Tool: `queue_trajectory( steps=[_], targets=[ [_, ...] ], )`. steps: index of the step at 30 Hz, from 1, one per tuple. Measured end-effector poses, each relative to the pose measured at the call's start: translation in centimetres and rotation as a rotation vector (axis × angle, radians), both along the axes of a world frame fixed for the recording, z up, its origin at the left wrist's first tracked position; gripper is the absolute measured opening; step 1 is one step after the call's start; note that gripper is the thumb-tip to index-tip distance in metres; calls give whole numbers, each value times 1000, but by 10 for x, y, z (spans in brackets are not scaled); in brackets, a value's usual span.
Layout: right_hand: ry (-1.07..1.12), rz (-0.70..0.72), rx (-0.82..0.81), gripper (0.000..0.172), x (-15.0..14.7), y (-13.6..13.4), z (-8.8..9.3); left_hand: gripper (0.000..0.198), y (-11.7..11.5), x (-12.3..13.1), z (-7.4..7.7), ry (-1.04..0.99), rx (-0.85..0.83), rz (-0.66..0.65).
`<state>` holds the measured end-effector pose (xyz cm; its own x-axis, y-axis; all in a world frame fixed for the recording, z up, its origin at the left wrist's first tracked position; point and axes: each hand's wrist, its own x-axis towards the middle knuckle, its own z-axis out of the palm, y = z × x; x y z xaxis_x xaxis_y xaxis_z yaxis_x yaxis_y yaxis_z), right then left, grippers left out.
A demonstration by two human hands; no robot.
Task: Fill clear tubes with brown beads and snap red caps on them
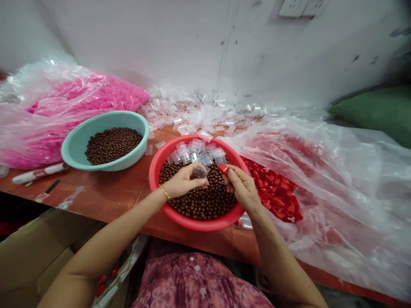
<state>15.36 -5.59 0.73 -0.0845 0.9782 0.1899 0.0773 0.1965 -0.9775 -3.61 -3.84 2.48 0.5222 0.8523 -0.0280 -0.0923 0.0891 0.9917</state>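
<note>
My left hand (183, 182), with a gold bracelet at the wrist, is closed above a red basin (157, 171). A dark, greyish-brown patch shows at its fingers; what it is I cannot make out. Pinched between the thumb and fingers of my right hand (240, 186) is a small red plastic piece (223, 168), held just right of the left hand. Shiny brown balls (205, 203) fill much of the basin below both hands. Small clear plastic cases (195, 147) lie on the balls along the basin's far side.
To the left stands a light green basin (72, 147) of brown balls, near a white marker-like stick (40, 173) and a bag of pink pieces (93, 94). More clear cases (180, 111) lie by the wall. Red plastic pieces (278, 192) spill from a clear bag (353, 184) at right.
</note>
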Motion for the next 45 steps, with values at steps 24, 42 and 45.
queue_trajectory(
  steps=[24,42,45],
  targets=[
    [-667,146,549,47,-22,12,36,13,-7,2,-3,364,278,81],
    [-228,165,259,65,-60,26,21,14,-14,5,9,1002,746,99],
    [-218,-38,242,54,-24,26,25,14,-32,-20,11,848,830,262]
  ],
)
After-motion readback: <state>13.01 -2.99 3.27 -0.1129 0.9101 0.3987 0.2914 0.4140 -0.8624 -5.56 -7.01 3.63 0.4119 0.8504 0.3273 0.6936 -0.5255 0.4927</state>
